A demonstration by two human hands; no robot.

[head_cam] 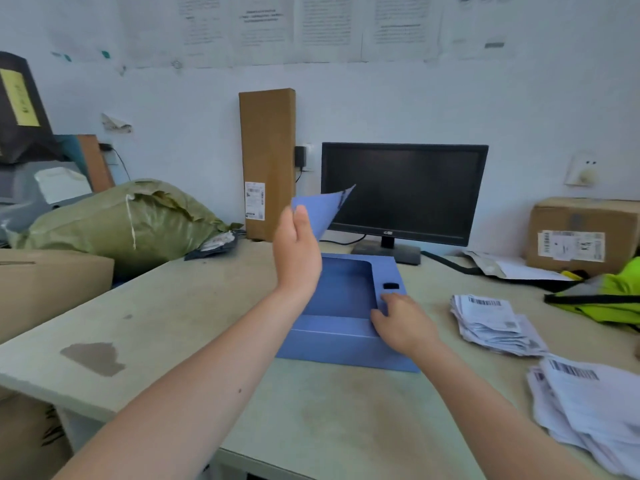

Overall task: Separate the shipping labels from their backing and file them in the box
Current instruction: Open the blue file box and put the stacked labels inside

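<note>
Two bare arms reach in from the bottom over the pale table (346, 427). At the near right edge of the table lies a messy pile of labels (588, 403), all white paper with black bar codes. A second pile of labels (491, 323) sits a bit farther back, just right of the blue box (346, 344).

The blue box lies flat in the middle of the table with its top open. The right hand (401, 322) is low and holds the box's right wall. Its thumb is on the inside and its bent fingers are on top, close to a small black hole. The left hand (298, 258) is up in the air above the box's left side, with the wrist bent back. It pinches the thin blue lid (323, 209), thumb in front and fingers behind. The lid stands up and tips to the right, and its top corner is in front of the dark monitor (403, 192).

Left of the box the table is bare out to its left edge, except for a dark stain (93, 358). Past that edge are a brown carton (45, 289) and a big green sack (114, 223). A tall brown box (268, 161) stands against the back wall. At the far right are a yellow vest (609, 292) and a taped box (585, 233).
</note>
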